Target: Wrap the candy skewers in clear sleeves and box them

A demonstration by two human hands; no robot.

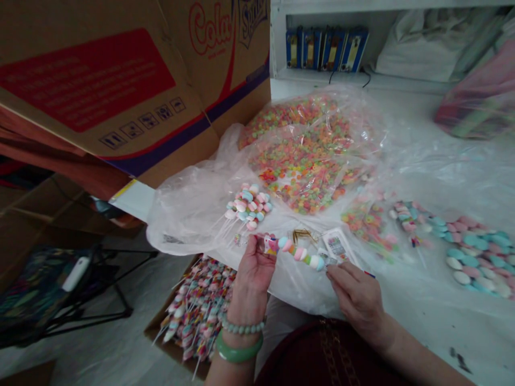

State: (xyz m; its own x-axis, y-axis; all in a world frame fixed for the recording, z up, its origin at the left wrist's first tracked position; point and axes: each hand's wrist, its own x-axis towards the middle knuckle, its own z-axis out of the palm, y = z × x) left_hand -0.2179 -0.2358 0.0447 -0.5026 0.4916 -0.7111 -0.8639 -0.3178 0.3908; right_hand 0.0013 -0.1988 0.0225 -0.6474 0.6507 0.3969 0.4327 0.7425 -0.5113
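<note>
A candy skewer (301,253) of pink, white, blue and green pieces stretches between both hands above the table's edge. Its colourful printed end, in clear plastic, is pinched by my left hand (257,266), which wears a beaded bracelet and a green bangle. At the other end, my right hand (358,295) has its fingers closed around the clear wrapping; the exact grip is partly hidden. Just beyond the skewer lie gold twist ties (302,236) and a white printed card or packet (338,244). A bunch of candy sticks (249,205) rests behind my left hand.
A large clear bag (306,150) of ring candies covers the table's middle. Loose pastel candies (478,254) lie at right. Below left, a carton (161,327) is full of wrapped skewers. A big cardboard box (181,69) stands at left, near a folding stool (36,284).
</note>
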